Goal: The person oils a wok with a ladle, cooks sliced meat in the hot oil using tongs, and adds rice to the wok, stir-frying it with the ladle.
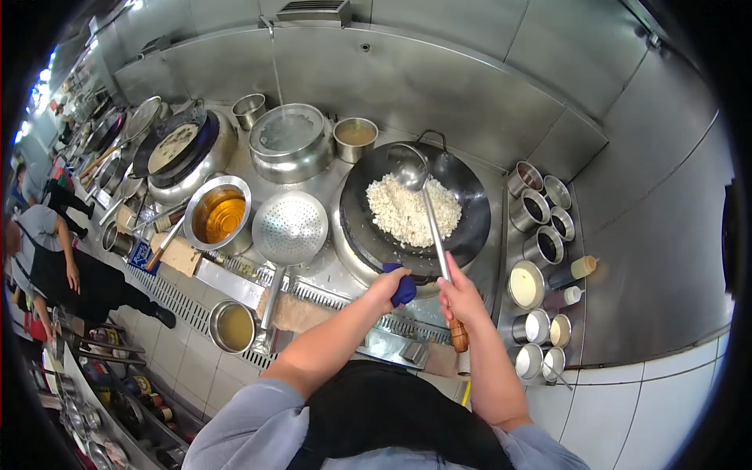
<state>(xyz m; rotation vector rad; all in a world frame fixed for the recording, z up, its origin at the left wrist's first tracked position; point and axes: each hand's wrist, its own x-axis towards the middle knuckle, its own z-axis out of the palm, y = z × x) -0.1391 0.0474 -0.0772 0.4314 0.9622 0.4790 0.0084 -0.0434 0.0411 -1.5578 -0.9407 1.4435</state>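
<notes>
A black wok (473,192) sits on the burner in front of me, holding a heap of white rice (395,213). My left hand (384,290) is closed around a folded blue cloth (405,291) at the wok's near rim; whatever part of the wok lies under the cloth is hidden. In my right hand (460,299) is a long metal ladle (433,222) with a wooden end, gripped along the lower handle. Its bowl is over the far side of the rice. Left of the wok lies a perforated metal strainer (291,229), its handle pointing toward me.
Several seasoning tins (526,283) and squeeze bottles line the right side. To the left stand a pot of amber oil (223,215), a lidded pot (288,153) under running water, and another wok (174,145). A co-worker (66,258) in a dark apron stands farther left.
</notes>
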